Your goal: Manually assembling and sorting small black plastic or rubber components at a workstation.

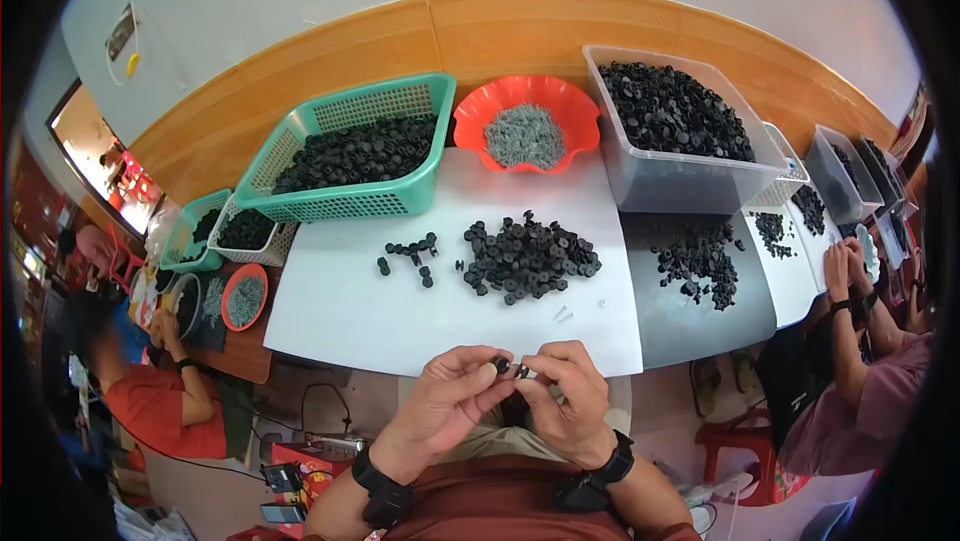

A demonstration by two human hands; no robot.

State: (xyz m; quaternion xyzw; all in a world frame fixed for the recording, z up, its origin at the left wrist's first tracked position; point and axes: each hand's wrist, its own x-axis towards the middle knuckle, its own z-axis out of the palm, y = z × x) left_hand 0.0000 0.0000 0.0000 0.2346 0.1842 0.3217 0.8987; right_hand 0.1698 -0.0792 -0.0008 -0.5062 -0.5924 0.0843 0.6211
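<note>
My left hand [448, 396] pinches a small round black plastic part [501, 365] between thumb and fingers. Close beside it, my right hand [568, 399] grips a second small black part [521, 371] at its fingertips. The two parts almost meet, just past the table's front edge; whether a screw joins them is too small to tell. Beyond my hands, a heap of black round parts [530, 259] covers the middle of the white tabletop [330, 311]. A smaller group of black pieces [410, 249] lies to its left. Loose screws [564, 315] rest near the front right.
Along the back stand a green basket [350, 203] of black parts, a red scalloped bowl [470, 126] of screws and a clear bin [690, 181] of black parts. More black parts [700, 266] lie on a dark surface at right. People work at both sides.
</note>
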